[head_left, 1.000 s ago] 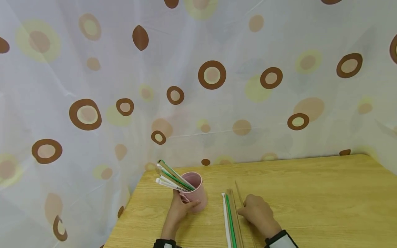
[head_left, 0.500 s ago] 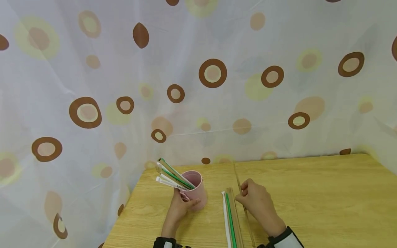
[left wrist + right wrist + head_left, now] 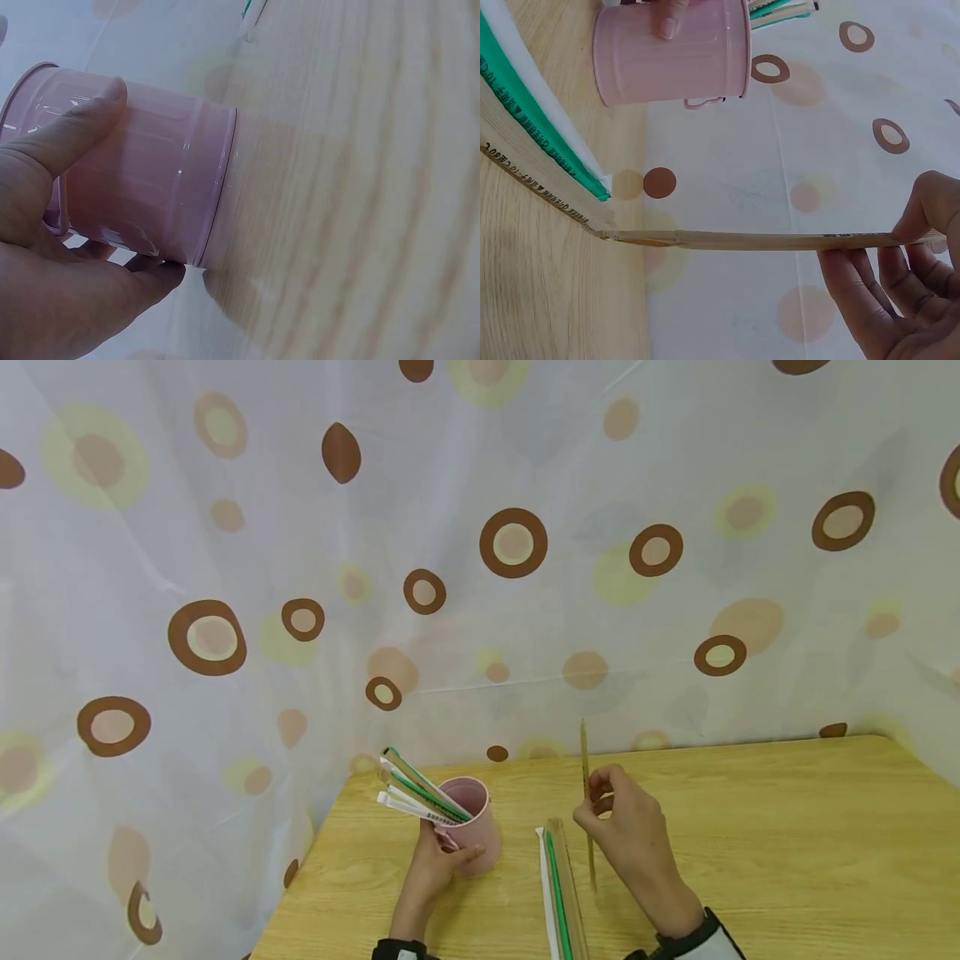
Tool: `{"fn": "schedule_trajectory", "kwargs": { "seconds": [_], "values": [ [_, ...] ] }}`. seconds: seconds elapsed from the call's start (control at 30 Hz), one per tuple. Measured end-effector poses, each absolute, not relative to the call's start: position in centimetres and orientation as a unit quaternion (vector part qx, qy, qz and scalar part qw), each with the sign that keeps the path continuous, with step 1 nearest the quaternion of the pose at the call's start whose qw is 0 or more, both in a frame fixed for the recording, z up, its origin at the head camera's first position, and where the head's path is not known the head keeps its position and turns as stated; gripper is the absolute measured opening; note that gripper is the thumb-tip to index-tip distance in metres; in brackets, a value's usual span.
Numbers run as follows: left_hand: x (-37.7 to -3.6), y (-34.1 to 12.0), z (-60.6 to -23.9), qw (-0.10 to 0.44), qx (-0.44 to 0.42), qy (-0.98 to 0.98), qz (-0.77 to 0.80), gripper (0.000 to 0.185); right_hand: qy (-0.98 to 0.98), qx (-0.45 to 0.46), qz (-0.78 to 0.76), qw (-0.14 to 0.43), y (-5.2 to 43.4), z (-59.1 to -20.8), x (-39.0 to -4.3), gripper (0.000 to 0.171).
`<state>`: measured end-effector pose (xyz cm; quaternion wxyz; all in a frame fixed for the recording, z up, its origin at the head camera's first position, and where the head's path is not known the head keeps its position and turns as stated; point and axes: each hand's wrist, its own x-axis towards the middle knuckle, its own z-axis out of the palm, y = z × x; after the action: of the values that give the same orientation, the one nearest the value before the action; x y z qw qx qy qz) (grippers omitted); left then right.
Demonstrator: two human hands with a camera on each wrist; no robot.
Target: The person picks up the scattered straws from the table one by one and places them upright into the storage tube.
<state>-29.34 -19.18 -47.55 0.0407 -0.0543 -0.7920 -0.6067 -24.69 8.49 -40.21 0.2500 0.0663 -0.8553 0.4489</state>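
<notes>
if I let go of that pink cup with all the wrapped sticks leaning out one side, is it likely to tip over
Possibly. The wrapped sticks all lean out to one side of the pink cup, so their weight sits off-centre. The cup looks like thin, light metal, and the left hand grips it, perhaps steadying it. Its flat base on the table should help.

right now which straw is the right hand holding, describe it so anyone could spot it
On the wooden table, right of the pink cup, the right hand pinches one brown paper-wrapped straw. It alone stands upright in the air; its neighbours lie flat.
</notes>
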Motion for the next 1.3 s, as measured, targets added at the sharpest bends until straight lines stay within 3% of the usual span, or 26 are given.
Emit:
{"fn": "schedule_trajectory", "kwargs": {
  "seconds": [0.27,0.93,1.3],
  "values": [
    [-29.1,-19.1,-47.4,0.032,-0.058,-0.784,-0.617,0.098,-0.846,0.071,0.451,0.276,8.6,-39.9,-24.5,0.018],
    [-29.1,-19.5,-47.7,0.033,-0.058,-0.786,-0.615,0.1,-0.832,0.088,0.472,0.278,7.9,-40.3,-24.5,0.021],
    [-29.4,-19.5,-47.8,0.041,-0.069,-0.788,-0.61,0.101,-0.771,0.174,0.517,0.328,4.9,-40.2,-25.1,0.025]
  ]
}}
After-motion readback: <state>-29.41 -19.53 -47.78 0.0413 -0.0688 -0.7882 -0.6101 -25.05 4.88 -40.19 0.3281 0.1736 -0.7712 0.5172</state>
